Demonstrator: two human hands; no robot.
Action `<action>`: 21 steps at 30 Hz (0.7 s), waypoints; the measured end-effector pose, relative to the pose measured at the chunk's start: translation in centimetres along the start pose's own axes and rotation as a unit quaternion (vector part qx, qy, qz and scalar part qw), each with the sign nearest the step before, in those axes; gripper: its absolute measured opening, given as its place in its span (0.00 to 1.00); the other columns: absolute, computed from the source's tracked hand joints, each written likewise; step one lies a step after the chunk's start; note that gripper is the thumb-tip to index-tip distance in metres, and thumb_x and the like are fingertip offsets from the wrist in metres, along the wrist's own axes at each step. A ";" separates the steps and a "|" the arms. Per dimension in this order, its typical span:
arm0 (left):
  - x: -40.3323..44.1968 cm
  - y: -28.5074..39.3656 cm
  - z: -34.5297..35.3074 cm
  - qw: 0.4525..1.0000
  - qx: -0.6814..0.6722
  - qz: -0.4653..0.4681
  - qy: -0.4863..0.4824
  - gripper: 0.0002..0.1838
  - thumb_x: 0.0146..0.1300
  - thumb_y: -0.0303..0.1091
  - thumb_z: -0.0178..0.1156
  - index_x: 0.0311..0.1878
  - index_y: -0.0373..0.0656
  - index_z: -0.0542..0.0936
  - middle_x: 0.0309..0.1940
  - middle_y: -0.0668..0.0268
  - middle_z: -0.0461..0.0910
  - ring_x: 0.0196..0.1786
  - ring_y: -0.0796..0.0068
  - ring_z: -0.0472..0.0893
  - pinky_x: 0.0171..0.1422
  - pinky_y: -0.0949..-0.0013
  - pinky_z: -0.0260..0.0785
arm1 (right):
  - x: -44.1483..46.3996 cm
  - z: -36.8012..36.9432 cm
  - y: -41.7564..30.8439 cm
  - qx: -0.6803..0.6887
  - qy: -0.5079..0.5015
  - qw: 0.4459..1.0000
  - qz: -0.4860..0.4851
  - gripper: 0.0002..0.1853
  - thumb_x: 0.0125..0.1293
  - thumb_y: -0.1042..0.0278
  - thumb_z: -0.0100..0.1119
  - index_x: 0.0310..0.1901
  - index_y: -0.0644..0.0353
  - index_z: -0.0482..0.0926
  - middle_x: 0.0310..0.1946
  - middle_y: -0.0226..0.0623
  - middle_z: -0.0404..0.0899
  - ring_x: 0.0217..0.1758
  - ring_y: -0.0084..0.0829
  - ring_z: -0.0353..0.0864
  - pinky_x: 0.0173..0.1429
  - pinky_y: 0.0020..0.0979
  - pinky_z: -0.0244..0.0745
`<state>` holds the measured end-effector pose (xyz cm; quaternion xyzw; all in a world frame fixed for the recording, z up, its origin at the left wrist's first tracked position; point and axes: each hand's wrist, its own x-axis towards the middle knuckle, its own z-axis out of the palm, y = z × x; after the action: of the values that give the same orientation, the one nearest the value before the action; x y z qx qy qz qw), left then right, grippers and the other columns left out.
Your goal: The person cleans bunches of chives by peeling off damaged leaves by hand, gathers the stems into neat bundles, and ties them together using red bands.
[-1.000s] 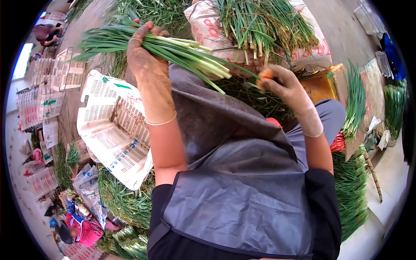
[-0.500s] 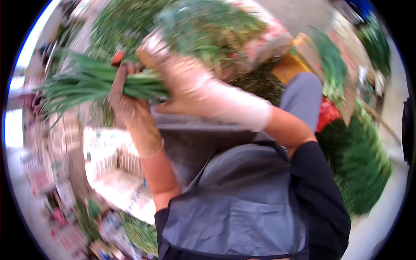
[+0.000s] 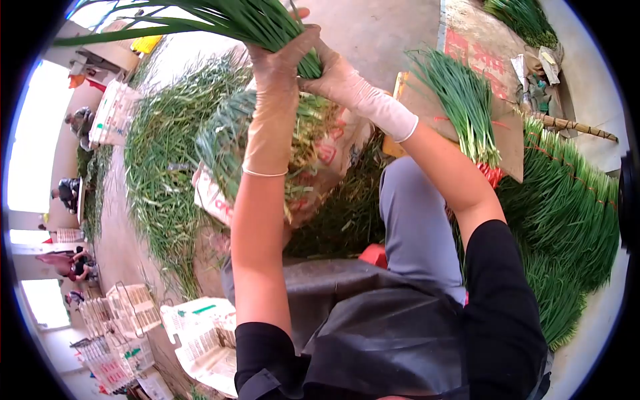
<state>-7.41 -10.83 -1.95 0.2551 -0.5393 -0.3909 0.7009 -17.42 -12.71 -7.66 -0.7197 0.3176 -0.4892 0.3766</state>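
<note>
A bunch of long green leafy stalks (image 3: pixel 247 20) is at the top of the view, its leaves pointing left. My left hand (image 3: pixel 283 57), in a thin stained glove, is wrapped round the bunch. My right hand (image 3: pixel 337 77), gloved too, is closed against the stalk end, touching my left hand; its fingertips are partly hidden. Below them a heap of loose stalks (image 3: pixel 233 133) lies on a white sack with red print (image 3: pixel 333 150). Another bunch (image 3: pixel 467 107) rests on a cardboard sheet (image 3: pixel 508 143) to the right.
Large stacked green bundles (image 3: pixel 560 213) stand at the right, near a jointed stick (image 3: pixel 577 127). Loose greens (image 3: pixel 160 167) cover the floor at left. A white plastic crate (image 3: pixel 207 340) sits at lower left, with more crates (image 3: pixel 110 363) and several people beyond.
My hands and the bunch have risen to the top of the view. My right hand has come over from the right to meet my left. The view has shifted, showing more of the right-hand bundles.
</note>
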 end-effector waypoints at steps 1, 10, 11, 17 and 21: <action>0.8 -2.1 0.0 1.000 -0.002 0.001 -0.004 0.24 0.46 0.21 0.64 0.50 0.37 0.74 0.45 0.58 0.78 0.43 0.71 0.78 0.51 0.70 0.69 | 0.7 -0.8 2.0 -0.002 0.004 1.000 -0.001 0.39 0.48 0.66 0.67 0.63 0.62 0.61 0.44 0.46 0.79 0.49 0.27 0.77 0.54 0.30 0.72; 0.2 -21.2 -6.5 0.964 0.134 -0.203 0.108 0.30 0.42 0.22 0.71 0.52 0.38 0.73 0.32 0.68 0.78 0.38 0.74 0.77 0.54 0.69 0.70 | 1.9 0.9 21.0 -0.104 -0.087 0.989 0.057 0.41 0.50 0.55 0.67 0.64 0.59 0.60 0.47 0.53 0.77 0.53 0.47 0.76 0.57 0.37 0.70; 0.5 -20.8 -6.3 0.942 0.240 -0.199 0.124 0.29 0.44 0.22 0.70 0.53 0.37 0.73 0.33 0.67 0.79 0.38 0.74 0.77 0.49 0.71 0.71 | 2.6 1.3 21.0 -0.108 -0.091 0.988 0.068 0.41 0.49 0.60 0.68 0.65 0.60 0.60 0.50 0.51 0.75 0.56 0.42 0.74 0.60 0.35 0.68; 3.5 -15.6 -9.0 0.934 -0.212 -0.220 0.184 0.14 0.57 0.22 0.60 0.47 0.37 0.74 0.25 0.65 0.74 0.30 0.73 0.75 0.44 0.64 0.73 | 0.1 -3.5 18.1 -0.255 -0.156 0.947 0.114 0.35 0.56 0.55 0.62 0.64 0.53 0.63 0.46 0.51 0.77 0.50 0.46 0.77 0.53 0.36 0.73; 2.9 -11.3 -9.2 0.921 -0.319 -0.173 0.145 0.15 0.59 0.27 0.60 0.49 0.40 0.73 0.25 0.67 0.74 0.31 0.71 0.75 0.53 0.58 0.70 | -1.5 -8.5 13.5 -0.365 -0.136 0.884 0.258 0.31 0.58 0.54 0.61 0.63 0.53 0.66 0.44 0.50 0.78 0.47 0.44 0.79 0.51 0.37 0.73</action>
<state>-1.40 -20.20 -11.81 0.1614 -0.2260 -0.6160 0.7371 -27.10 -20.35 -17.86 -0.7587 0.5936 -0.1213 0.2392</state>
